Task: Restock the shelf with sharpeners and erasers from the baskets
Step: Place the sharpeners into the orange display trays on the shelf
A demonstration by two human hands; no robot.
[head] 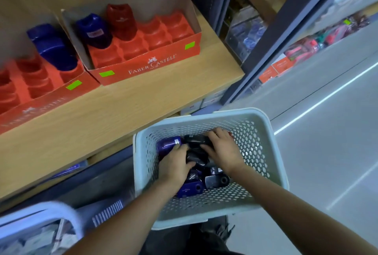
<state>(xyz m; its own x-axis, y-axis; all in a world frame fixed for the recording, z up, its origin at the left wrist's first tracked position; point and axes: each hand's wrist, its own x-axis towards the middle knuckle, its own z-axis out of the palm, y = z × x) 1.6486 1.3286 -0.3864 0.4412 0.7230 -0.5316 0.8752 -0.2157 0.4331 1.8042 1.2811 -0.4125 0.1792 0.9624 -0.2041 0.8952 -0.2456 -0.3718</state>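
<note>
Both hands are down inside the pale perforated basket [255,142]. Right hand [223,150]: fingers curled over a black sharpener [197,142], thumb against its near side, gripping it. Left hand [176,164]: fingertips bent onto a blue sharpener [168,145], thumb splayed toward the black pile (grip or mere touch, cannot tell). More sharpeners lie loose under both wrists. Up left, the wooden shelf [143,95] carries two red display boxes [147,64]. In the right box a red sharpener [121,21] stands beside a shelved blue sharpener [94,31].

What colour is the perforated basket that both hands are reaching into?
Pale grey, almost white; the basket shows best in the head view.
</note>
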